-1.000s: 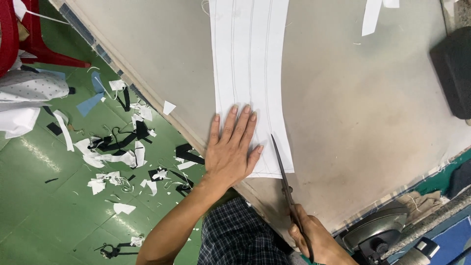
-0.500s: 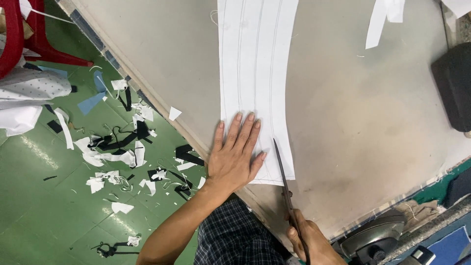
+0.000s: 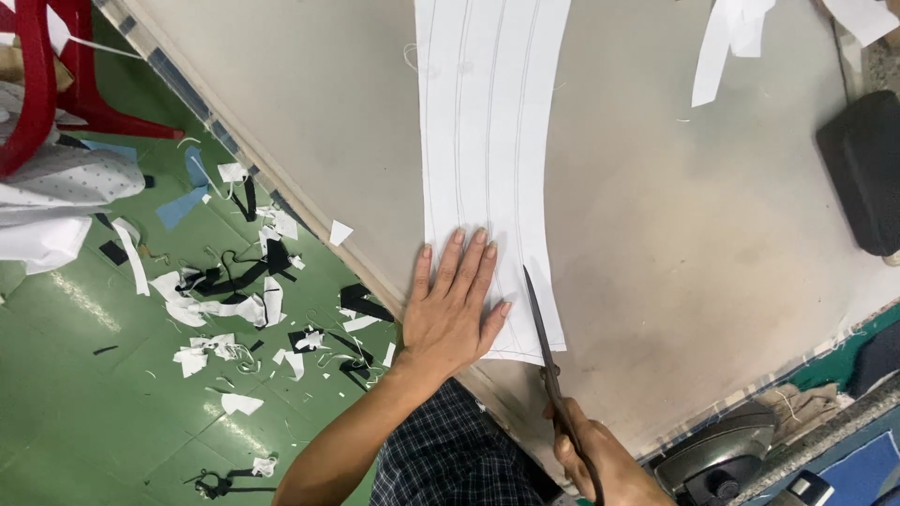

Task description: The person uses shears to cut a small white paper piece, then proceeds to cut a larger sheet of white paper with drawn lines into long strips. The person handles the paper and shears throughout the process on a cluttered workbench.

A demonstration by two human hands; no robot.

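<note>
In the head view, we see a long, curved white cloth piece [image 3: 487, 122] lying flat on the grey table [image 3: 712, 234]. It runs from 12 o'clock down to the middle of the picture and has faint pencil lines along its length.

The left hand [image 3: 455, 309] lies palm down on the near end of the cloth. Its grip is spread wide, with the fingers [image 3: 480, 258] pointing to 12 o'clock, so it presses the cloth and pinches nothing.

At 3 o'clock from that hand, just beside the little finger, the scissors [image 3: 542, 323] stand with the blades drawn nearly together. Their tips point to 12 o'clock on the cloth's right-hand strip. The right hand [image 3: 600, 459], at 5 o'clock by the table's edge, has its grip closed round the handles.

We judge the step in hand to be cutting up the cloth from its near end, and it is only a little way in. The next move calls for the blades to keep to the marked curve while the flat palm keeps the cloth from creeping.

At 9 o'clock, the green floor [image 3: 84, 422] is strewn with white and black scraps [image 3: 234, 290]. A red chair [image 3: 56, 84] stands at 10 o'clock. A loose white strip [image 3: 727, 37] lies at 1 o'clock, and a black case [image 3: 867, 173] sits at 3 o'clock.
</note>
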